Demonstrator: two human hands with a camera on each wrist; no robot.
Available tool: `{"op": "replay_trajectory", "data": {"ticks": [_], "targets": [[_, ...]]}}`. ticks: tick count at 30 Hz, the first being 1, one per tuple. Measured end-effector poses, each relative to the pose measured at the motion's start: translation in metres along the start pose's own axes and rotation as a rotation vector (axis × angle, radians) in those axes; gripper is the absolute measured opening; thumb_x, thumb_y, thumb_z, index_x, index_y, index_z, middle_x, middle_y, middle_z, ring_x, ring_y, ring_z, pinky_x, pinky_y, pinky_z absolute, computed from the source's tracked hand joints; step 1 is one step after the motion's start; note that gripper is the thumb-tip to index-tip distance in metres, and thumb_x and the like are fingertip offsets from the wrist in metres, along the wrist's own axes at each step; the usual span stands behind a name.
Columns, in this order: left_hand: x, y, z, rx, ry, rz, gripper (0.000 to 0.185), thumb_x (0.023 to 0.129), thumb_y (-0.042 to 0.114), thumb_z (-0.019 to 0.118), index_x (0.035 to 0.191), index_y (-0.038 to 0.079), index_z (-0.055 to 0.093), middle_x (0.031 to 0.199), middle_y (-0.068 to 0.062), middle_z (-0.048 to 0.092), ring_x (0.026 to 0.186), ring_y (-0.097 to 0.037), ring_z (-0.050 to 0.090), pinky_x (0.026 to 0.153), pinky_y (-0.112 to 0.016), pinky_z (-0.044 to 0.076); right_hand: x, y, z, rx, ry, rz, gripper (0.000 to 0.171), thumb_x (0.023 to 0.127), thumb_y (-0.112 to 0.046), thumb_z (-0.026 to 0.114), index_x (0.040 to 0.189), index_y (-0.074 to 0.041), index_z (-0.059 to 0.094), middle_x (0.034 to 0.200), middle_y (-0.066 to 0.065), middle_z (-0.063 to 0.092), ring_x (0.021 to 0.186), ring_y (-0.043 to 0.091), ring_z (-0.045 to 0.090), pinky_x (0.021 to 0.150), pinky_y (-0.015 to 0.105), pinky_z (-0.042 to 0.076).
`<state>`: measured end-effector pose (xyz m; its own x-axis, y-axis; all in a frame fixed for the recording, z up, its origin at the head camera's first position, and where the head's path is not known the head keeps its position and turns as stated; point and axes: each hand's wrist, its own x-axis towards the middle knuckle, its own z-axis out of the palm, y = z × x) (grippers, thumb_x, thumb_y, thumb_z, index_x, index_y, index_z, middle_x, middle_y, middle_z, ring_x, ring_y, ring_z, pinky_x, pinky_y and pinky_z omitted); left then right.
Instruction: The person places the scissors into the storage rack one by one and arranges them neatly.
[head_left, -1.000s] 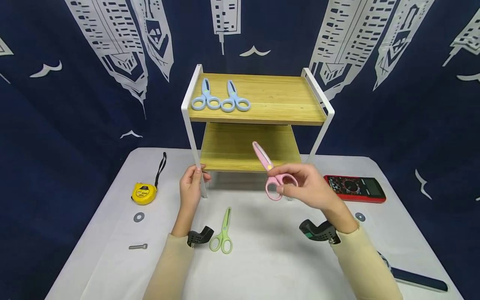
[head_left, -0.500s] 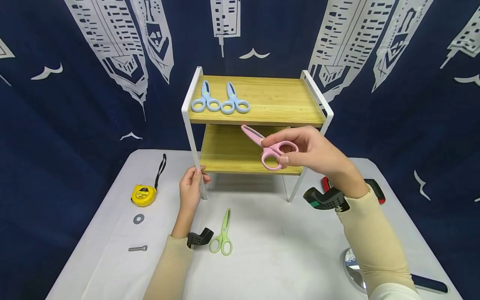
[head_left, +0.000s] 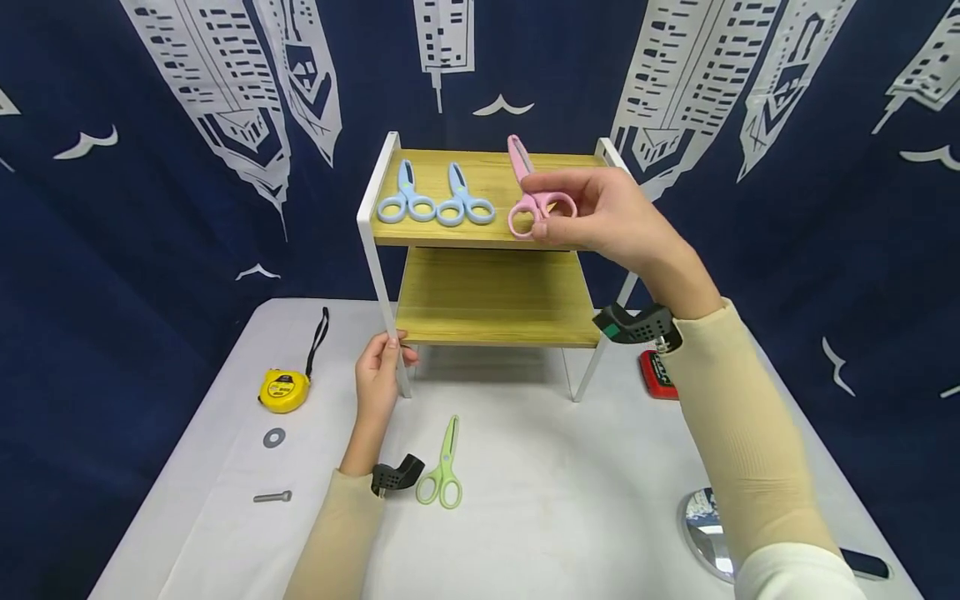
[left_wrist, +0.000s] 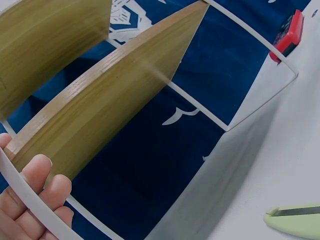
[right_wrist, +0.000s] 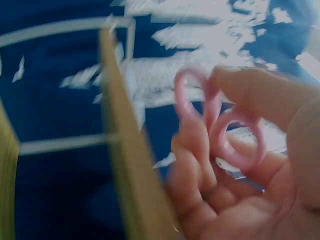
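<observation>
Leftmost on the white bench (head_left: 540, 517): yellow tape measure (head_left: 283, 390), a washer (head_left: 273, 437) and a bolt (head_left: 272, 497) nearer the front edge. Left hand (head_left: 377, 379) next; its fingers (left_wrist: 47, 185) are curled round the white front-left leg of the two-tier shelf (head_left: 495, 296), thumb on the near side, steadying it. Just right of that wrist, green scissors (head_left: 444, 467) lie flat on the bench, untouched. On the top tier, two blue scissors (head_left: 435, 198) sit side by side at the left, handles toward the front edge. Right of them, the pink scissors (head_left: 528, 190) are held over the top board, blades pointing up and back, handle loops about level with the front edge. Right hand (head_left: 600, 212) pinches them at the loops, fingers (right_wrist: 200, 165) bent round the rings; wrist view is blurred but shows the same hold. Whether the loops touch the wood yet, cannot tell. Far right: red multimeter (head_left: 656, 373) partly behind the forearm, a round shiny object (head_left: 705, 525) near the bench corner.

Judgement: placing step, pink pair arriving beside the blue ones. Next move calls for tipping the blades down flat onto the board, loops forward to match, then loosening the pinch; left hand should hold the frame against the nudge.
</observation>
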<state>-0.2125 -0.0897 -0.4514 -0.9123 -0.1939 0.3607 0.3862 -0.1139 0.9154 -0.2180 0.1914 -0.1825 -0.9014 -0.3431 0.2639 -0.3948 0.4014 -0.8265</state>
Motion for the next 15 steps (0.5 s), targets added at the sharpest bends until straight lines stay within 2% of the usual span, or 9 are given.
{"op": "replay_trajectory", "data": {"ticks": [4,7,10,15], "targets": [[0.001,0.0,-0.001,-0.015,0.002,0.005,0.03,0.108,0.008,0.045,0.115,-0.019,0.057,0.071,0.012,0.067,0.068,-0.003,0.067,0.074,-0.019,0.059,0.022,0.002,0.004,-0.301,0.066,0.013,0.051,0.084,-0.017,0.08,0.132,-0.004,0.068,0.107,0.011,0.064,0.081,0.015,0.051,0.062,0.018,0.041],[0.001,0.001,-0.001,-0.021,-0.008,0.006,0.031,0.108,0.008,0.045,0.115,-0.019,0.056,0.072,0.013,0.067,0.069,-0.002,0.067,0.075,-0.019,0.059,0.029,0.002,0.007,-0.449,0.075,-0.001,0.043,0.086,-0.022,0.079,0.126,-0.007,0.072,0.1,0.011,0.067,0.076,0.018,0.051,0.06,0.021,0.04],[0.001,0.0,0.0,-0.016,-0.009,0.003,0.03,0.108,0.008,0.045,0.115,-0.019,0.057,0.072,0.012,0.067,0.069,-0.003,0.068,0.075,-0.019,0.059,0.03,0.002,0.008,-0.519,0.044,-0.019,0.035,0.089,-0.027,0.078,0.12,-0.01,0.076,0.089,0.009,0.066,0.073,0.019,0.051,0.059,0.023,0.038],[0.0,-0.001,0.0,-0.01,-0.005,0.001,0.029,0.108,0.007,0.045,0.114,-0.018,0.057,0.072,0.011,0.067,0.07,-0.004,0.068,0.074,-0.019,0.059,0.031,0.01,0.011,-0.54,0.041,-0.073,0.026,0.092,-0.025,0.076,0.113,-0.01,0.079,0.075,0.007,0.065,0.07,0.019,0.049,0.058,0.024,0.034]]}}
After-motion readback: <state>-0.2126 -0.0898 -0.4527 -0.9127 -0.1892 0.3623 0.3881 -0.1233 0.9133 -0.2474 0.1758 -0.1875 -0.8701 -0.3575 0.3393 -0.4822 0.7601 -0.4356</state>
